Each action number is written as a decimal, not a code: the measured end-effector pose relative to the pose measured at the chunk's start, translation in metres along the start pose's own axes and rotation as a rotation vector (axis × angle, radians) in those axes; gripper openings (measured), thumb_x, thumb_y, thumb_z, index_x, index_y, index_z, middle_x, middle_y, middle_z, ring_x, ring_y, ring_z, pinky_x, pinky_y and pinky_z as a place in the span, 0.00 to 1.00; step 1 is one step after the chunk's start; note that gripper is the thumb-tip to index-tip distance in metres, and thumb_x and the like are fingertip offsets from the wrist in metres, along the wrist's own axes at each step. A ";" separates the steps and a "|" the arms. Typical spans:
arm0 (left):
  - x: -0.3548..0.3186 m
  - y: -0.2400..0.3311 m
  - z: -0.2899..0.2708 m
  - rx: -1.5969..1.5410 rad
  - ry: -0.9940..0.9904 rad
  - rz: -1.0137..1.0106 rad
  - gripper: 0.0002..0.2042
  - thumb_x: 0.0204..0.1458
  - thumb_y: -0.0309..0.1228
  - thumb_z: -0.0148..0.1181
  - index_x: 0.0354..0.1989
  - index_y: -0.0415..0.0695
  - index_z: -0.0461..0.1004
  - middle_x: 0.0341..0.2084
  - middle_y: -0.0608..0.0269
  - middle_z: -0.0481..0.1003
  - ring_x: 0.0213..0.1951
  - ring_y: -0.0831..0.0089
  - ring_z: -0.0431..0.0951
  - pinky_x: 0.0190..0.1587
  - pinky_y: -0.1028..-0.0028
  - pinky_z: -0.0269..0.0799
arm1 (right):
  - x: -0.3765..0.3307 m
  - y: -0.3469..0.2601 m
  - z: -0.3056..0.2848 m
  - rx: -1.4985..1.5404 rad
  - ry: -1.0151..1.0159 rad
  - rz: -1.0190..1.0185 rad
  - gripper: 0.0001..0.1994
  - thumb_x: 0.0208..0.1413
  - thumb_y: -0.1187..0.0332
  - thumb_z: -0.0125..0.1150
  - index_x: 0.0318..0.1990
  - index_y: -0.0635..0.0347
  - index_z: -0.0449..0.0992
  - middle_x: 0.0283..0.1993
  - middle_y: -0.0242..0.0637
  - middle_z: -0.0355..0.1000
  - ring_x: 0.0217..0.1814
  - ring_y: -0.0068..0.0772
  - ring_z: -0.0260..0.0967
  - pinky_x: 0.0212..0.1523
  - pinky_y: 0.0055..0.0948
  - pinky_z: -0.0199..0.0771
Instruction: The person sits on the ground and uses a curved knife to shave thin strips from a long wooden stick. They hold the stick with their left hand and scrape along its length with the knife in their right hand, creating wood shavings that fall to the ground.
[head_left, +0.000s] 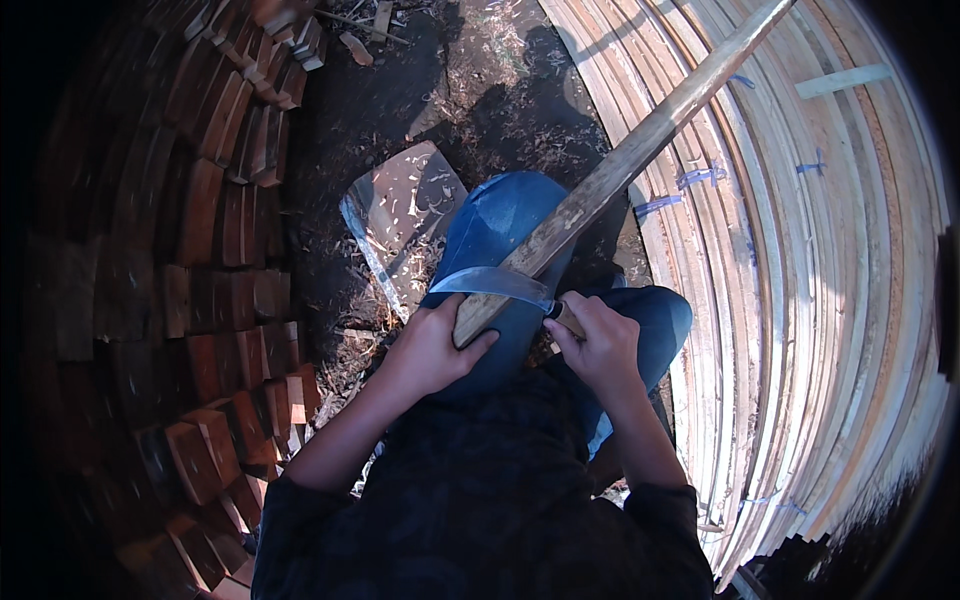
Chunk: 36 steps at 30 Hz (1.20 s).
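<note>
A long wooden pole (610, 188) runs from my lap up to the far right, its near end resting over my jeans-clad leg. My left hand (432, 348) is closed around that near end, with the thumb on one side. In my right hand (603, 340) is the dark handle of a machete (492, 282), a broad, curved blade. The blade lies across the pole just beyond my left hand, its tip pointing left over my knee. Whether its edge bites into the wood, I cannot tell.
Stacked reddish wood blocks (215, 350) rise along the left. Long pale planks (790, 300), bound in places with blue ties (703, 177), fill the right side. A flat board (405, 200) lies on the dark ground ahead, with wood shavings scattered on and around it.
</note>
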<state>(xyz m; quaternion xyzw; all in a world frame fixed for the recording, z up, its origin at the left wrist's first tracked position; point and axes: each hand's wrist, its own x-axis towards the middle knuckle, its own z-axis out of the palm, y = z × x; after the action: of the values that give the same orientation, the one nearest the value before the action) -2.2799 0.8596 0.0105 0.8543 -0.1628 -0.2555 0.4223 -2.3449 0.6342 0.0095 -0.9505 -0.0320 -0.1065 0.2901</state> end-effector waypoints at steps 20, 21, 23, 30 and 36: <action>-0.102 -0.102 -0.002 0.110 -0.051 -0.081 0.18 0.45 0.37 0.68 0.39 0.38 0.74 0.24 0.45 0.77 0.30 0.52 0.81 0.34 0.64 0.77 | 0.103 0.088 -0.058 1.190 0.866 0.555 0.13 0.62 0.59 0.57 0.32 0.56 0.66 0.35 0.38 0.72 0.19 0.18 0.63 0.11 0.15 0.61; -0.112 -0.109 -0.002 0.082 -0.035 -0.068 0.17 0.44 0.36 0.69 0.38 0.38 0.74 0.24 0.45 0.77 0.29 0.52 0.81 0.33 0.65 0.77 | 0.106 0.096 -0.052 1.186 0.876 0.531 0.12 0.61 0.60 0.59 0.31 0.54 0.65 0.32 0.35 0.70 0.18 0.17 0.63 0.11 0.16 0.62; -0.118 -0.097 -0.003 0.009 -0.040 -0.141 0.17 0.43 0.35 0.70 0.37 0.39 0.75 0.23 0.46 0.77 0.29 0.53 0.81 0.32 0.66 0.77 | 0.103 0.108 -0.053 1.280 0.883 0.488 0.14 0.58 0.64 0.63 0.27 0.49 0.61 0.24 0.26 0.62 0.16 0.15 0.60 0.11 0.16 0.62; -0.148 -0.147 0.001 0.107 -0.039 -0.096 0.17 0.40 0.32 0.70 0.36 0.37 0.73 0.22 0.49 0.77 0.27 0.55 0.81 0.29 0.65 0.75 | 0.097 0.105 -0.044 1.493 0.798 0.479 0.14 0.55 0.73 0.63 0.30 0.47 0.61 0.27 0.27 0.66 0.20 0.17 0.63 0.13 0.17 0.64; -0.189 -0.169 -0.001 0.218 -0.161 -0.241 0.24 0.42 0.34 0.69 0.47 0.40 0.69 0.38 0.52 0.75 0.44 0.61 0.77 0.43 0.63 0.73 | 0.084 0.077 -0.020 1.538 0.507 0.458 0.18 0.50 0.81 0.63 0.30 0.48 0.58 0.25 0.24 0.60 0.20 0.16 0.60 0.14 0.17 0.60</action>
<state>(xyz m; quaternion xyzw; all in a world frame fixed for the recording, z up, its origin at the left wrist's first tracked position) -2.4227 1.0534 -0.0686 0.8852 -0.1192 -0.3527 0.2790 -2.2575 0.5590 0.0017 -0.4184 0.1640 -0.2040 0.8697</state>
